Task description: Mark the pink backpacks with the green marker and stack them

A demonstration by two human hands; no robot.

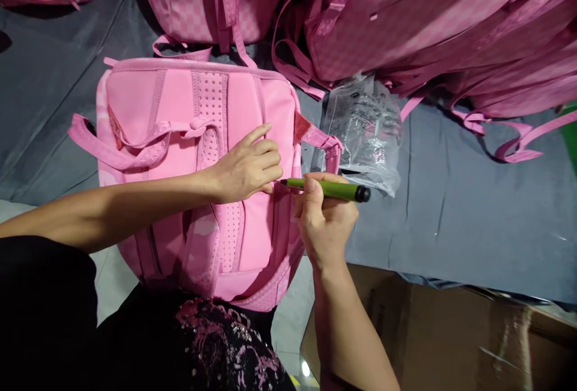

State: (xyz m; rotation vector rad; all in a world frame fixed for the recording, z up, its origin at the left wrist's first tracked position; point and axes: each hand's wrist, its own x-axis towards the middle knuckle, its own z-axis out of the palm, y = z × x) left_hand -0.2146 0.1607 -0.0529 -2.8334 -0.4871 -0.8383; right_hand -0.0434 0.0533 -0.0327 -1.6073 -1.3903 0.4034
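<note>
A pink backpack [246,229] lies with its padded back panel and shoulder straps facing up, its lower end near my body. My left hand [247,163] rests on that panel, fingers curled and pressed onto the pink fabric near the side seam. What lies under the fingertips is hidden. My right hand [327,217] grips a green pen-shaped tool [336,190] with a black end. Its thin dark tip points left and meets the fabric just beside my left fingertips. Knotted pink straps [327,142] hang off the bag's right side.
Several more pink checkered backpacks [415,12] line the back of the grey-covered table [473,211], their straps trailing forward. A crumpled clear plastic bag [367,130] lies right of my backpack. Below the table edge stands a cardboard box [433,331].
</note>
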